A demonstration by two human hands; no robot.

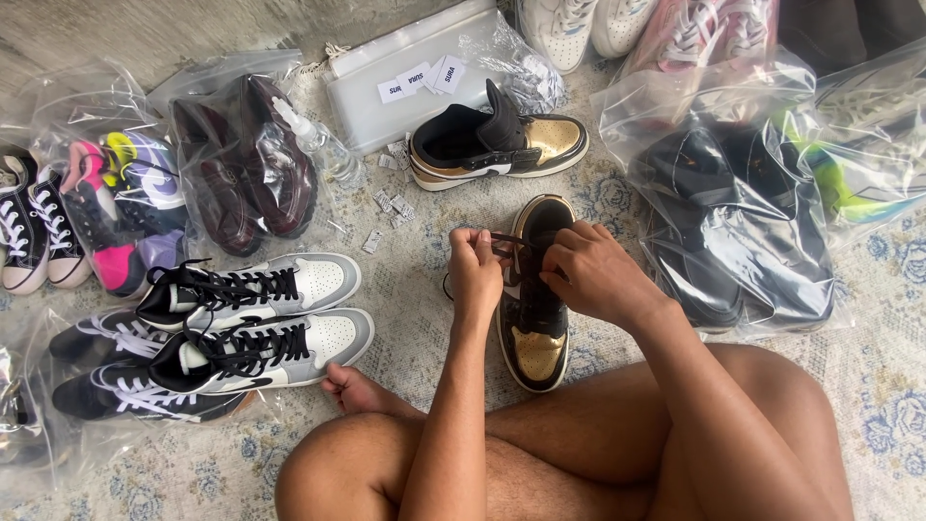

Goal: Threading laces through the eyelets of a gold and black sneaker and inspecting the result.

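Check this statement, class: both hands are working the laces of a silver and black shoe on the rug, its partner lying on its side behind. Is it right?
Not quite. In the head view the left hand and right hand work the laces of a gold and black shoe, not silver. Its partner does lie behind on its side.

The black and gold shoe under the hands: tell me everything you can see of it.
The black and gold shoe is a high-top with a shiny gold toe and heel, black tongue and laces, and a pale sole. It lies on the patterned rug, toe toward the person. The left hand and right hand pinch its laces near the collar.
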